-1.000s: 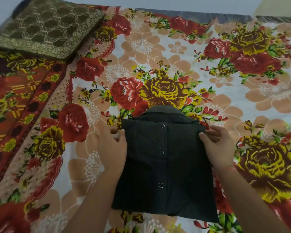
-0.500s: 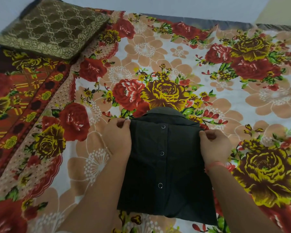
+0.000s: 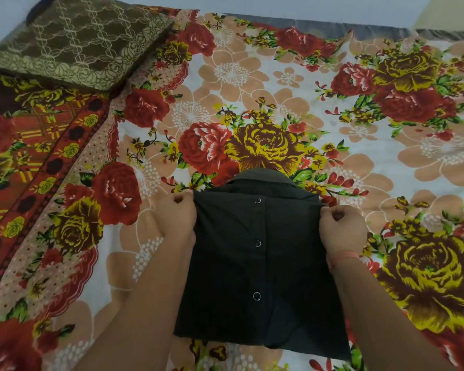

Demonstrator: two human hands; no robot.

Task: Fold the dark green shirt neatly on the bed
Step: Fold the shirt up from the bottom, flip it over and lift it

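The dark green shirt [image 3: 257, 263] lies folded into a narrow rectangle on the bed, collar pointing away from me, a row of three snap buttons running down its middle. My left hand [image 3: 176, 218] is fisted on the shirt's upper left edge. My right hand [image 3: 342, 228], with a red thread at the wrist, is fisted on the upper right edge. Both pinch the fabric just below the collar. The lower hem bulges a little near the bottom right.
The bed carries a floral sheet [image 3: 292, 84] in red, yellow and peach. A brown patterned pillow [image 3: 75, 41] lies at the far left corner. The far edge of the bed [image 3: 332, 24] meets a pale wall.
Both hands have curled from flat-fingered holds into fists on the shirt's upper edges, and the shirt's top corners have been drawn taut. The shirt itself has stayed in place.
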